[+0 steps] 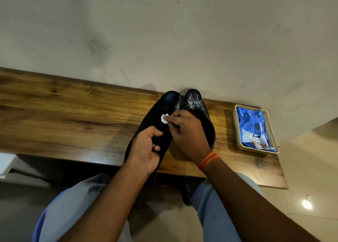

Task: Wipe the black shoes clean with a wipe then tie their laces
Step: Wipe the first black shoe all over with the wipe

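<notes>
Two glossy black leather shoes stand side by side on the brown wood-grain worktop (73,117), toes to the wall. The left hand (144,150) grips the left black shoe (157,113) at its opening; the right hand (188,132) pinches a small white wipe (164,118) against its upper. The right black shoe (193,102) shows whitish smears; a blue wipe packet (254,128) lies in a beige tray (236,130) well to the right.

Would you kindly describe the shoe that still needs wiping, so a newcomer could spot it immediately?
On the wooden shelf along the wall, two black shoes stand side by side, toes to the wall. It is the right shoe, partly behind the right hand. Its toe carries whitish streaks, while the left shoe looks clean.
</notes>
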